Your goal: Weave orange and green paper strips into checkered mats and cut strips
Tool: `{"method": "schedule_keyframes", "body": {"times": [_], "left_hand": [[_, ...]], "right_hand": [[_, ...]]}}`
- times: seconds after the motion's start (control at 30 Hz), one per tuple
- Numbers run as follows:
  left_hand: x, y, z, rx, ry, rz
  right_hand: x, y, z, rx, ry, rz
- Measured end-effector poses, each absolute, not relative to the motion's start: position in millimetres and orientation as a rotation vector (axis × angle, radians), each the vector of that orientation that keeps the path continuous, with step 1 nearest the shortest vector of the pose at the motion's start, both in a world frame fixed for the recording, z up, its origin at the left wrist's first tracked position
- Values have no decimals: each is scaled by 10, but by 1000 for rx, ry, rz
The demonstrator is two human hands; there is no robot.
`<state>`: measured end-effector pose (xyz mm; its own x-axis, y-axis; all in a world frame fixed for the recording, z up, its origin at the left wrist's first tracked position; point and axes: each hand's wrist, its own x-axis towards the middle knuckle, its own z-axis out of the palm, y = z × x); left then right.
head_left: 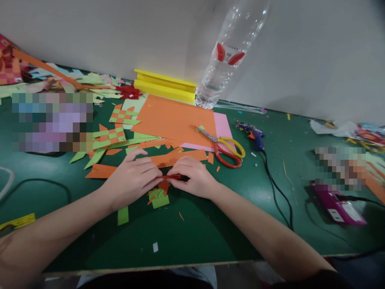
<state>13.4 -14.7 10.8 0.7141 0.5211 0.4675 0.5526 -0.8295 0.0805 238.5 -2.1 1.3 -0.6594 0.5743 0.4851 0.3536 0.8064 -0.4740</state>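
Observation:
My left hand and my right hand meet low over the green table, fingertips pinched together. Between them they grip a narrow, folded-looking piece of orange paper; its exact shape is partly hidden by my fingers. Just beneath lie small green paper scraps with orange bits on them. A long orange paper strip runs behind my fingers, and another orange strip end shows beside my left wrist. Woven orange-and-green paper pieces rest beyond my left hand. Scissors with red and yellow handles lie beyond my right hand.
Orange sheets lie behind the hands, near a yellow channel-shaped holder. A plastic bottle stands against the wall. To the right are a blue glue gun with a black cord and a magenta box. Paper scraps crowd the far left.

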Motion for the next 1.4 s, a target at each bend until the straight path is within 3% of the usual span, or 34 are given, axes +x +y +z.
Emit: {"method": "schedule_keyframes", "body": {"times": [0.53, 1.4], "left_hand": [[136, -149, 93, -2872, -853, -750], [107, -139, 119, -2824, -924, -773]], "right_hand": [[2367, -31, -18, -638, -2318, 371], [2383, -18, 19, -829, -2189, 556]]}}
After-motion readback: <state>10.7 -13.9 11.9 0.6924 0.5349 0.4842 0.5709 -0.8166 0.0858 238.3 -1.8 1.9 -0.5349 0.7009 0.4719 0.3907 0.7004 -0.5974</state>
